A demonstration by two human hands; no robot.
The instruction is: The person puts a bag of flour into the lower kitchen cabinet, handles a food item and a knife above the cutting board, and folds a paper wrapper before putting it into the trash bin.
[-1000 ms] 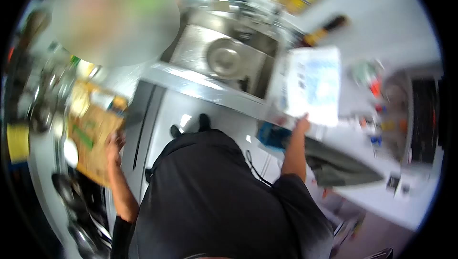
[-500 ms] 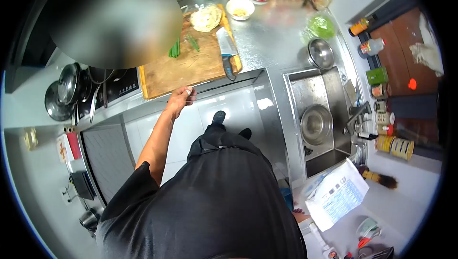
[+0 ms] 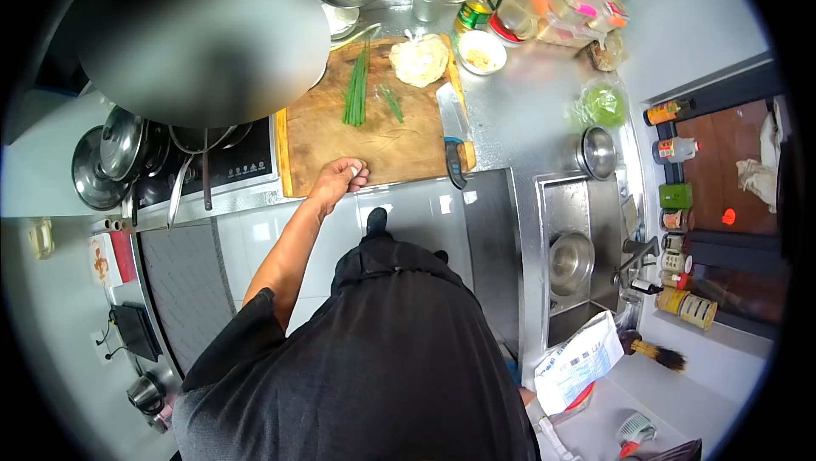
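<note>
My left hand (image 3: 338,182) is held at the front edge of the wooden chopping board (image 3: 340,155), fingers curled in. A small whitish spot shows at its fingertips; I cannot make out whether it is an object or a nail. Long green stalks (image 3: 355,96) lie on the board, with a smaller bunch of green pieces (image 3: 391,104) beside them. A pale, round, leafy-looking piece (image 3: 419,62) rests at the back. The kitchen knife (image 3: 453,121) lies along the right edge. Only a sliver of my right hand (image 3: 527,395) shows low at right, beside a white printed bag (image 3: 580,363); its fingers are hidden.
A white bowl (image 3: 482,52) with pale chopped bits stands behind the knife. To the right is a sink (image 3: 557,197) holding a metal basin (image 3: 571,264). A cooktop with lidded pans (image 3: 123,145) is at left. A large blurred round shape (image 3: 204,36) covers the upper left.
The view has shifted, so the board and sink appear further right and lower. My left hand has come closer to the board, its fingers still curled. Less of my right hand shows.
</note>
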